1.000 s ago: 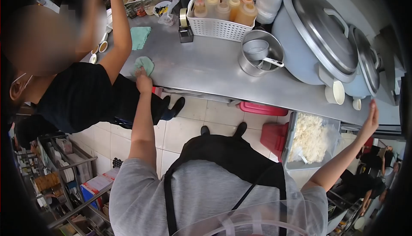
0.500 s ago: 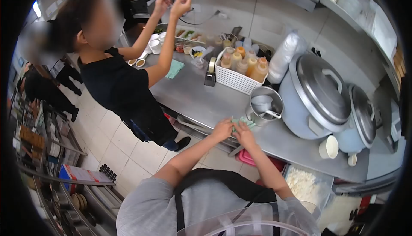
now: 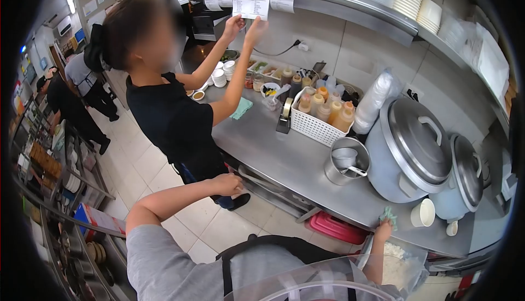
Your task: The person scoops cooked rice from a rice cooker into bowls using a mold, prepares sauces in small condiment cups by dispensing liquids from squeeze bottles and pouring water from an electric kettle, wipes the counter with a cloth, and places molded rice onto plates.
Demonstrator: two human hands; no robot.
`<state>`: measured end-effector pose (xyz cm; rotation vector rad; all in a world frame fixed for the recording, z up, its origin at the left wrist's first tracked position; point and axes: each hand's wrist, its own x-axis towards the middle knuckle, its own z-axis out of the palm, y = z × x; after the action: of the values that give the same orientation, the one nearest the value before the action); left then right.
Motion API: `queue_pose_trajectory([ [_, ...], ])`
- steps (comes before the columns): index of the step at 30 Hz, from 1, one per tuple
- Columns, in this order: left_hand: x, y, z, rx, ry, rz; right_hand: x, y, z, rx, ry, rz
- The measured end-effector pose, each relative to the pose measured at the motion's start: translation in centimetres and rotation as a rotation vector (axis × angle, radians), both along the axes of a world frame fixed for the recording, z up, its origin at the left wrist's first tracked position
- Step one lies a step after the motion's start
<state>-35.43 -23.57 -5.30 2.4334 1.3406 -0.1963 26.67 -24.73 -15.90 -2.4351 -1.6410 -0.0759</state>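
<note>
Green cloth (image 3: pixel 389 214) lay on the steel counter (image 3: pixel 262 143) at nine o'clock from the white cup (image 3: pixel 422 213), the right hand (image 3: pixel 384 229) closed over it. Just past nine from the cloth, the left hand (image 3: pixel 227 184) was loosely curled, palm hidden. At eleven stood a metal pot (image 3: pixel 336 174); beyond, a basket (image 3: pixel 314 129) of bottles (image 3: pixel 343 119).

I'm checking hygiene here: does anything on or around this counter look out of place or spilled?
No spill or damage stands out. Slightly odd, perhaps: white, rice-like food sits partly uncovered below the edge of the counter, close to where the right hand holds a green cloth, so crumbs might drop in.
</note>
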Motion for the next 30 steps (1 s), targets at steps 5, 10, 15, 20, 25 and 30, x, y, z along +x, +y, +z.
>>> queue_pose_trajectory([
  [5, 2.8, 0.2, -0.3, 0.091, -0.442, 0.072, -7.5, 1.5, -4.2, 0.054, -0.235, 0.079],
  [10, 8.0, 0.1, -6.8, 0.110, -0.634, 0.169, -24.1, 2.4, -2.0, 0.098, -0.153, 0.568],
  [15, 5.7, -0.5, -4.6, 0.104, -0.654, 0.173, -34.0, 1.9, 2.8, -0.249, 0.787, 0.706],
  [20, 1.0, -0.2, -5.7, 0.080, -0.706, 0.312, -34.8, 6.9, 8.4, 0.009, 0.840, 0.750],
  [25, 1.9, -0.4, -7.7, 0.017, -0.688, 0.383, -32.9, 16.1, 7.9, 0.130, 0.240, 0.667],
  [30, 3.3, 1.1, -7.2, 0.033, -0.694, 0.392, -34.7, 19.9, 0.4, -0.046, -0.113, 0.781],
])
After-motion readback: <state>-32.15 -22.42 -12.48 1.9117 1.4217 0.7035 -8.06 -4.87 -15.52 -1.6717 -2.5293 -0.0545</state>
